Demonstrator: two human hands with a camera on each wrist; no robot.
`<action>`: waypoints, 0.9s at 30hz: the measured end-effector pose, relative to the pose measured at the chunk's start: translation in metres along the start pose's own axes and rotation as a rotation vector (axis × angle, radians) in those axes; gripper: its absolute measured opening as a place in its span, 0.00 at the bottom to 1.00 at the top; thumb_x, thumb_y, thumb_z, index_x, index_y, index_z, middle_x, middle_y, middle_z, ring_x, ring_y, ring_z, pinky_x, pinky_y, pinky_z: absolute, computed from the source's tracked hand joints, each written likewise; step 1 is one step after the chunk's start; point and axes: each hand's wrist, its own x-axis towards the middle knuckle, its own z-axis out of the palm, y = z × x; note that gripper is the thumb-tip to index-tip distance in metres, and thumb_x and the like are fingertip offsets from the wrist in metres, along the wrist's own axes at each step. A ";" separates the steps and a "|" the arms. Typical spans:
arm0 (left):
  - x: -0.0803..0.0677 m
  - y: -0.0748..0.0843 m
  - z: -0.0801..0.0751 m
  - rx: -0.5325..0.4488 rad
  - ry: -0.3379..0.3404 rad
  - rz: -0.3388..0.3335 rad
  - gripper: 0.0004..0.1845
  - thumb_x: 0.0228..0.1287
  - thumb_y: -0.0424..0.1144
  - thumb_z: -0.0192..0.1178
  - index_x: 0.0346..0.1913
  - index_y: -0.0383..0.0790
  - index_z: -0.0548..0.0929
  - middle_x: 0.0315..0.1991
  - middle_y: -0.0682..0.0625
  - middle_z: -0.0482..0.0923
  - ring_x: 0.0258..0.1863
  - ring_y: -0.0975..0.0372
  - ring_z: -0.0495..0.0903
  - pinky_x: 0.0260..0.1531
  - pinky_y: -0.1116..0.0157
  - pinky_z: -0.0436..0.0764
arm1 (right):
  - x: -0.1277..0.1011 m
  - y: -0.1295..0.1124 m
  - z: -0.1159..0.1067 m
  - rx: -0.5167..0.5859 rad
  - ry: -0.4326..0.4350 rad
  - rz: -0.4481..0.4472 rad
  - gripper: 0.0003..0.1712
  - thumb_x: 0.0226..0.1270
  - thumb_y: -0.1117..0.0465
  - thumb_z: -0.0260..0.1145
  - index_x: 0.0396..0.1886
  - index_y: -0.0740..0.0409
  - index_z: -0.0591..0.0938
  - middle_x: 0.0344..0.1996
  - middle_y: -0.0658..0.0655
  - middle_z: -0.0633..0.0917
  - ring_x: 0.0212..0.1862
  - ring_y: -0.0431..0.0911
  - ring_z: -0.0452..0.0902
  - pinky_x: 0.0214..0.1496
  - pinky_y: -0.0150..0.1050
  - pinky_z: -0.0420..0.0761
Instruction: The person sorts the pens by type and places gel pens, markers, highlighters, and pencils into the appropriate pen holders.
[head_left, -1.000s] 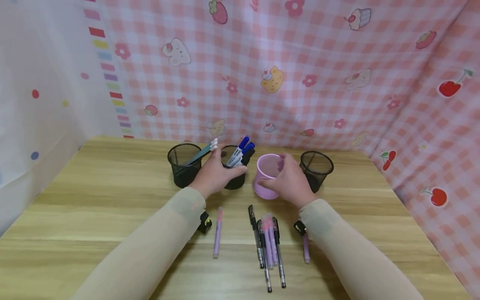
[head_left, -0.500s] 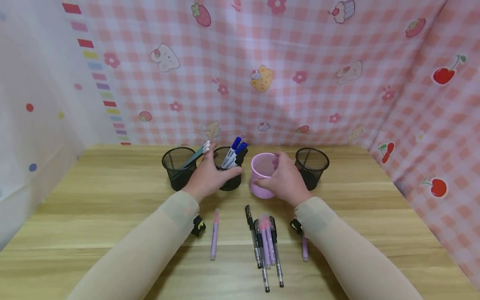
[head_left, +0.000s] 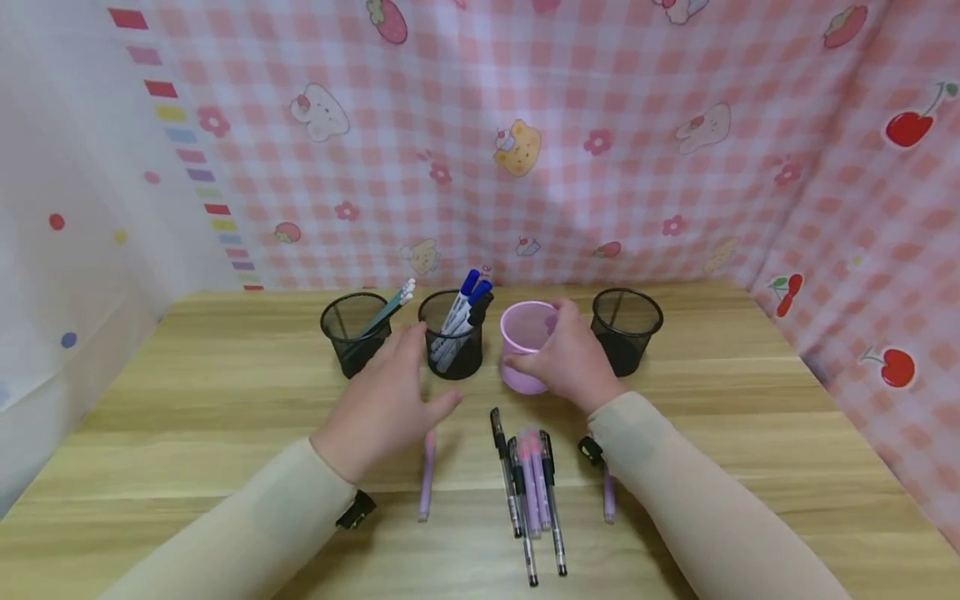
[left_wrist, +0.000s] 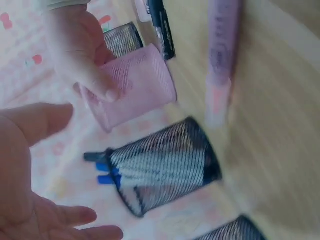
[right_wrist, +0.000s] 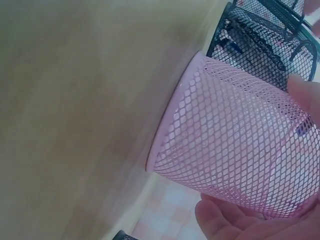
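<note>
My right hand [head_left: 567, 360] grips a pink mesh cup [head_left: 522, 332] standing on the wooden table [head_left: 187, 400]; in the right wrist view the fingers [right_wrist: 304, 96] curl round its wall [right_wrist: 235, 155]. My left hand [head_left: 386, 406] hovers open above the table, just in front of a black mesh cup [head_left: 452, 337] that holds blue-capped markers [head_left: 467, 302]. It holds nothing, and its palm [left_wrist: 25, 200] shows spread in the left wrist view. A purple pen [head_left: 426, 477] lies just under it.
Two more black mesh cups stand in the row: one on the left [head_left: 352, 333] with a pen in it, one on the right [head_left: 626, 329]. Several black and purple pens [head_left: 534, 496] lie near the front edge. Pink checked cloth [head_left: 525, 150] hangs behind.
My left hand has let go of the middle black cup and drawn back toward me. The right hand stays on the pink cup.
</note>
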 end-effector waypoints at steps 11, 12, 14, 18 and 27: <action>-0.012 -0.012 0.008 0.177 -0.194 0.013 0.37 0.68 0.57 0.70 0.72 0.40 0.76 0.47 0.49 0.89 0.39 0.61 0.85 0.46 0.53 0.87 | -0.002 -0.005 -0.007 -0.010 -0.012 0.033 0.67 0.48 0.44 0.87 0.78 0.64 0.58 0.66 0.70 0.77 0.65 0.62 0.78 0.69 0.58 0.79; -0.010 -0.013 0.011 0.186 -0.207 0.021 0.36 0.67 0.57 0.71 0.70 0.39 0.77 0.44 0.51 0.89 0.37 0.62 0.85 0.46 0.53 0.87 | -0.003 -0.005 -0.007 -0.005 -0.016 0.036 0.67 0.48 0.44 0.87 0.78 0.64 0.58 0.66 0.69 0.77 0.65 0.62 0.78 0.69 0.58 0.79; -0.008 -0.015 0.015 0.190 -0.235 0.034 0.32 0.65 0.56 0.73 0.63 0.40 0.80 0.38 0.53 0.87 0.33 0.62 0.83 0.41 0.56 0.86 | -0.002 -0.005 -0.006 -0.001 -0.024 0.037 0.67 0.49 0.45 0.87 0.78 0.64 0.57 0.66 0.70 0.77 0.65 0.63 0.78 0.69 0.58 0.78; -0.006 -0.014 0.022 0.192 -0.264 0.044 0.20 0.63 0.53 0.74 0.47 0.43 0.81 0.27 0.57 0.79 0.27 0.62 0.78 0.30 0.61 0.79 | -0.003 -0.006 -0.004 -0.001 -0.038 0.042 0.67 0.49 0.44 0.87 0.78 0.64 0.57 0.67 0.69 0.77 0.65 0.63 0.77 0.70 0.58 0.78; -0.002 -0.014 0.028 0.226 -0.315 0.050 0.09 0.69 0.41 0.68 0.40 0.41 0.80 0.28 0.54 0.79 0.30 0.60 0.79 0.42 0.56 0.84 | -0.003 -0.007 -0.005 -0.004 -0.053 0.066 0.66 0.50 0.44 0.86 0.78 0.63 0.57 0.68 0.69 0.77 0.66 0.62 0.77 0.71 0.58 0.78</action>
